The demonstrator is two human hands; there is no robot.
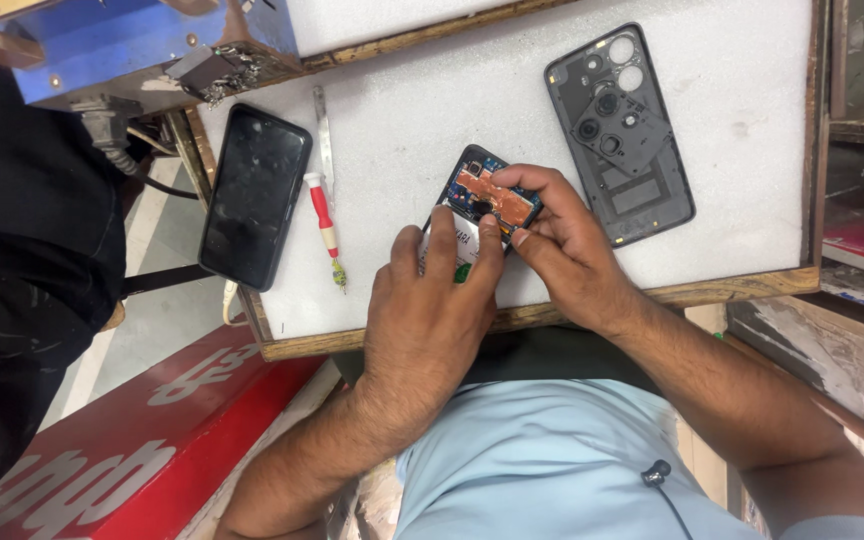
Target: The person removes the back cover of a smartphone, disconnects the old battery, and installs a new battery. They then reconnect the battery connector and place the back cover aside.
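With the left hand (432, 310) pressing flat to steady the opened phone (482, 200), the right hand (562, 235) pinches near its copper-coloured board, a job best done gently.

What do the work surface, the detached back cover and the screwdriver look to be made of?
Work surface: looks like white foam sheet, with a pebbly, matte texture, set in a wooden frame.
Back cover: probably moulded plastic, dark grey and matte, with ribs and camera cut-outs.
Screwdriver: red and white handle, likely plastic; the tip is too small to judge.
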